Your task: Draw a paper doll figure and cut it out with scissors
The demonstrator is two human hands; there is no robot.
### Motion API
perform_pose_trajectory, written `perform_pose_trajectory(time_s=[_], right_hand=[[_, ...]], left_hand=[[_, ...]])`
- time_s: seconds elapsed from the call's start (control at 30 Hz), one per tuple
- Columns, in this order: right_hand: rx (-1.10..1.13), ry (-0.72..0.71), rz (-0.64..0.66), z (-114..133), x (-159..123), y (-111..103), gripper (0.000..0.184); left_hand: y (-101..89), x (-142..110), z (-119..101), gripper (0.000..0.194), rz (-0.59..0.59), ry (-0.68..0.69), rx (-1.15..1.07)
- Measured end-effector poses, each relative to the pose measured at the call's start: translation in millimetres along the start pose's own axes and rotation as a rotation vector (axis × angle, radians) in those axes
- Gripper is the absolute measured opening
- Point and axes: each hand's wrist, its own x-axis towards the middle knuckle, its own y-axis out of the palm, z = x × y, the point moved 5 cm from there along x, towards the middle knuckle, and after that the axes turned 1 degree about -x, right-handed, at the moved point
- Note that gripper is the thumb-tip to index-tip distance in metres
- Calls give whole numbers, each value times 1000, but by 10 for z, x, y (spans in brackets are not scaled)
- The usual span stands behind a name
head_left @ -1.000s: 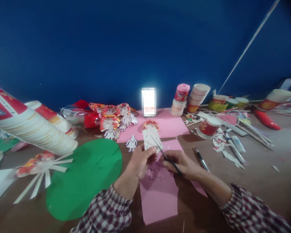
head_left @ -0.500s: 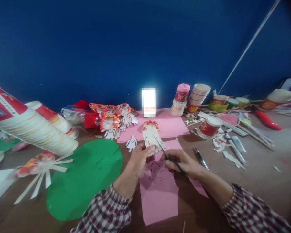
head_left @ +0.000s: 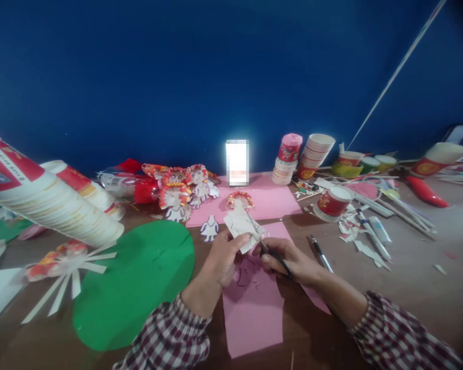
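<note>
Between thumb and fingers, my left hand (head_left: pixel 224 255) grips a piece of white paper (head_left: pixel 239 227) with drawn dark lines. My right hand (head_left: pixel 289 259) is closed on a pair of scissors (head_left: pixel 277 261) with dark handles, their blades at the right lower edge of the paper. Behind the held paper lies a cut-out with a red and yellow fringe (head_left: pixel 239 197). Below my hands is a pink sheet (head_left: pixel 253 321) with pen marks. A small white cut-out body (head_left: pixel 209 228) lies left of the paper.
A green paper oval (head_left: pixel 139 277) and stacked paper cups (head_left: pixel 69 205) are at left. Finished paper figures (head_left: pixel 175 190) lean together behind. A pen (head_left: pixel 321 253), a red cup (head_left: pixel 334 202) and paper scraps (head_left: pixel 351 226) lie at right. A bright pixelated screen (head_left: pixel 237 162) stands at the back.
The white paper has tilted and turned in my left hand, and the scissor blades now sit nearer its lower right edge. Both hands stay in about the same place.
</note>
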Motion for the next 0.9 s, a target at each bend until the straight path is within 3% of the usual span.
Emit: perform_pose_trajectory(time_s=[0.17,0.4,0.8,0.9], right_hand=[[-17,12,-27,0,6,-8,39],[7,11,-37,3,13,-8,38],[40,-60,-74,21,19,22,42],[16,-75,-88,23,28,24,44]], left_hand=[[28,-6,-31,33,29,36,-13],[-7,-8,-18,26,-92,53,-49],[61,-64,16,20,-8,-58,-51],[62,-71,8,22,-37,-46,-59]])
